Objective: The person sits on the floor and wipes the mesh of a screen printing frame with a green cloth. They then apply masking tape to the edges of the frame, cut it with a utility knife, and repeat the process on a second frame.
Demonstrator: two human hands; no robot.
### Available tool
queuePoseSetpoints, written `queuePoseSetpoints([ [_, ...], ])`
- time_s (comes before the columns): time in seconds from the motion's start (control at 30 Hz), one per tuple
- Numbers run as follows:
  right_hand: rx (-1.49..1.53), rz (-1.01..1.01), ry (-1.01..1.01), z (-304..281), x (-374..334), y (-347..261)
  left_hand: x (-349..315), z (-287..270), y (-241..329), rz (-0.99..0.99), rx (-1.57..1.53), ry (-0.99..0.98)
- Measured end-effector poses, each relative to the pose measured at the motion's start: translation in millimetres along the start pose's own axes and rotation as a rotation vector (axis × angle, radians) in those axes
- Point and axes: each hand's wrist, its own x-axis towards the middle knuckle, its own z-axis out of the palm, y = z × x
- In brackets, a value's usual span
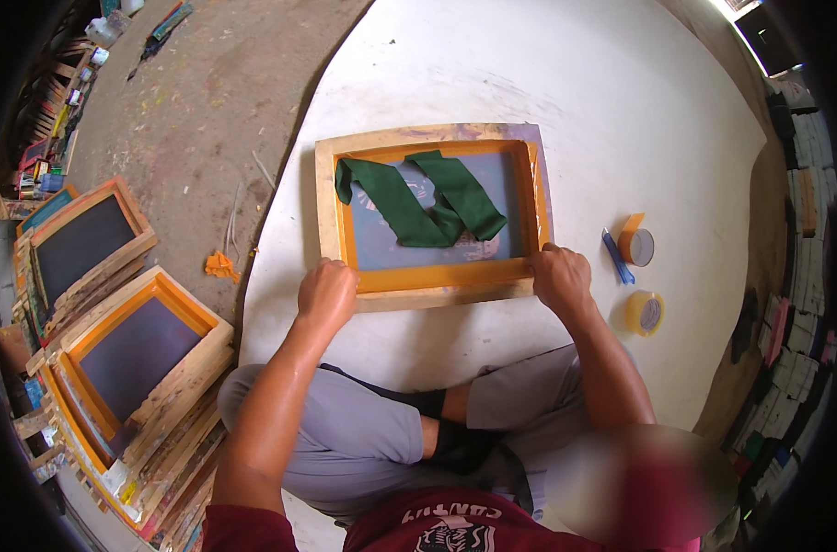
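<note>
A wooden screen-printing frame [331, 198] with orange tape along its inner edge lies flat on a white sheet [529, 83] in front of me. A folded green cloth strip [437, 202] rests on its purple mesh. My left hand [326, 293] is closed over the frame's near left corner. My right hand [559, 276] presses its near right corner, fingers curled on the orange tape. I sit cross-legged in grey trousers just behind the frame.
Right of the frame lie a blue tool [617, 257], an orange tape roll [636, 244] and a yellowish tape roll [646, 313]. Stacked wooden screen frames [142, 354] stand at the left on a dirt floor [207, 101]. Shelves of clutter line the far left and right.
</note>
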Motion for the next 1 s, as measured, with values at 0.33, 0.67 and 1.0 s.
queuePoseSetpoints([
  [0.33,-0.08,-0.035,-0.071,2.5,2.1,-6.8,12.3,-1.1,7.6,0.028,0.144,-0.079],
  [0.67,-0.152,-0.117,-0.055,4.7,11.2,-3.3,16.0,-13.5,21.4,-0.029,0.121,-0.177],
  [1.0,-0.25,-0.089,-0.236,-5.9,18.1,-12.6,20.7,-3.2,15.1,-0.025,0.139,-0.172],
])
